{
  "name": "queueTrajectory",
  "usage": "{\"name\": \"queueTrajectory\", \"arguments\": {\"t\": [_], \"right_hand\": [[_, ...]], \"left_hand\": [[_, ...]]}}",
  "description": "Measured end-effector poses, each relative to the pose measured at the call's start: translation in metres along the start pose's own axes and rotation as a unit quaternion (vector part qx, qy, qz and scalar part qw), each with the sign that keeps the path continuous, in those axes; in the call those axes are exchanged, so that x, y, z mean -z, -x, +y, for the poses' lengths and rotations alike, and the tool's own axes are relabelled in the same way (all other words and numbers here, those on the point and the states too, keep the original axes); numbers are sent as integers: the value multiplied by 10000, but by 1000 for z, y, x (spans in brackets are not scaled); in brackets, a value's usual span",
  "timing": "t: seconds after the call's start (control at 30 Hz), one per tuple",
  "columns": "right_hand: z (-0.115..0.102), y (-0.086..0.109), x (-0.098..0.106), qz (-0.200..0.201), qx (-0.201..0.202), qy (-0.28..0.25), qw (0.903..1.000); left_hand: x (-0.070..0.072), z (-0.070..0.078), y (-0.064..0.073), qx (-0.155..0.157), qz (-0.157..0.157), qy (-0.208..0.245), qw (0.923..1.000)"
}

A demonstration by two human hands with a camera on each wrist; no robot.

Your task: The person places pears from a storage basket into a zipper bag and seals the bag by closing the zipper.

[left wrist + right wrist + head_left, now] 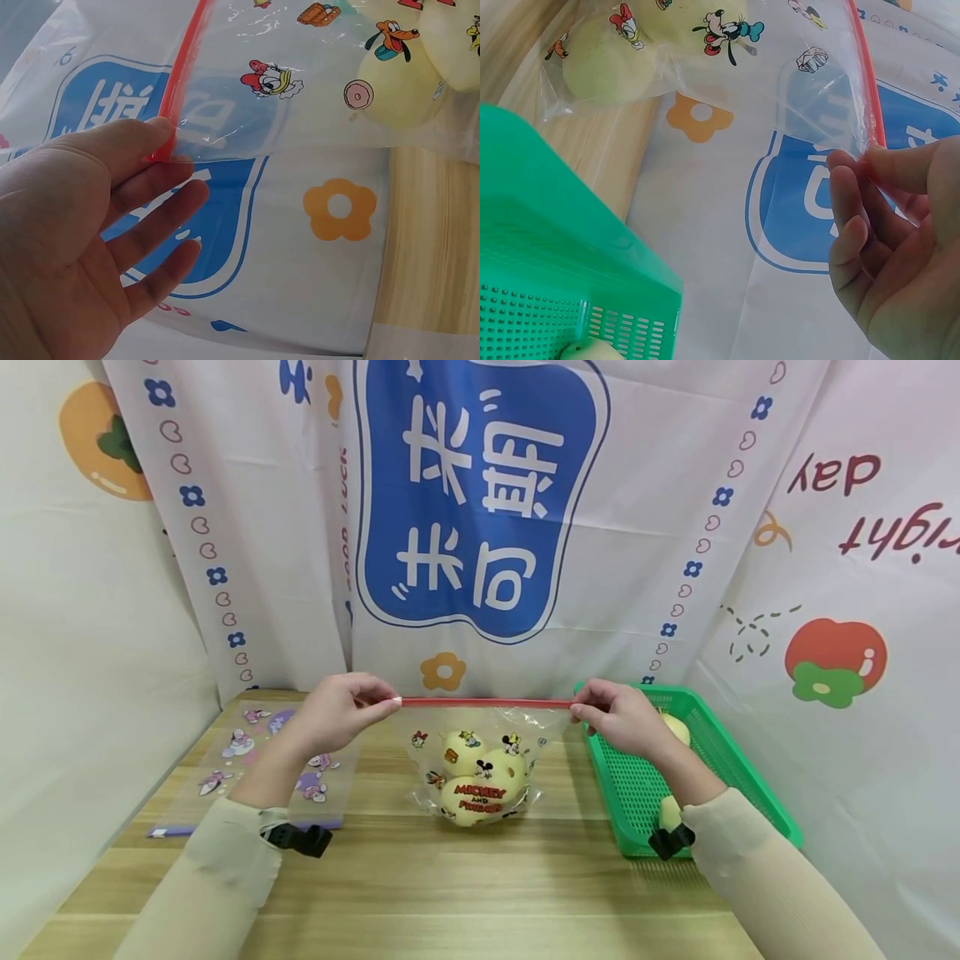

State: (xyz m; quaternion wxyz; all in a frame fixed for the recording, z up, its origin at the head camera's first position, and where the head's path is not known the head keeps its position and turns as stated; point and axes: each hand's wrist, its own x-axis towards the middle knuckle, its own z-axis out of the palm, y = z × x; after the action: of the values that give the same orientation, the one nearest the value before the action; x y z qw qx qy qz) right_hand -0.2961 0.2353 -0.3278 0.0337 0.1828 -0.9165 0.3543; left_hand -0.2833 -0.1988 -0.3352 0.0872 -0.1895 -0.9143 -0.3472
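A clear zip bag (551,727) printed with cartoon figures stands upright on the wooden table, its red zip strip (487,702) stretched level along the top. Inside it are several pale yellow round fruits (465,802). At the strip's left end, my left hand (341,714) pinches the corner between thumb and forefinger; the other fingers are spread apart in the left wrist view (97,210). My right hand (618,718) pinches the right corner, its remaining fingers curled loosely in the right wrist view (892,232).
On the right stands a green perforated basket (750,777) with pale yellow fruits (670,812) in it, under my right forearm. A flat clear bag with a purple zip strip (180,832) lies on the table (450,893) at left. A printed cloth (637,460) hangs behind.
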Motion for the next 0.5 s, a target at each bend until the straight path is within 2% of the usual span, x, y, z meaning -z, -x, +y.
{"name": "queueTrajectory", "arguments": {"t": [0.17, 0.4, 0.5], "right_hand": [[3, -1, 0, -66, -62, -91, 9999], [4, -3, -1, -184, -237, -271, 9992], [4, -4, -1, -252, -306, -311, 9987]], "left_hand": [[-1, -4, 1, 113, -143, 231, 9996], [-12, -23, 3, 611, -803, 965, 9902], [-17, -31, 4, 550, -909, 1079, 9885]]}}
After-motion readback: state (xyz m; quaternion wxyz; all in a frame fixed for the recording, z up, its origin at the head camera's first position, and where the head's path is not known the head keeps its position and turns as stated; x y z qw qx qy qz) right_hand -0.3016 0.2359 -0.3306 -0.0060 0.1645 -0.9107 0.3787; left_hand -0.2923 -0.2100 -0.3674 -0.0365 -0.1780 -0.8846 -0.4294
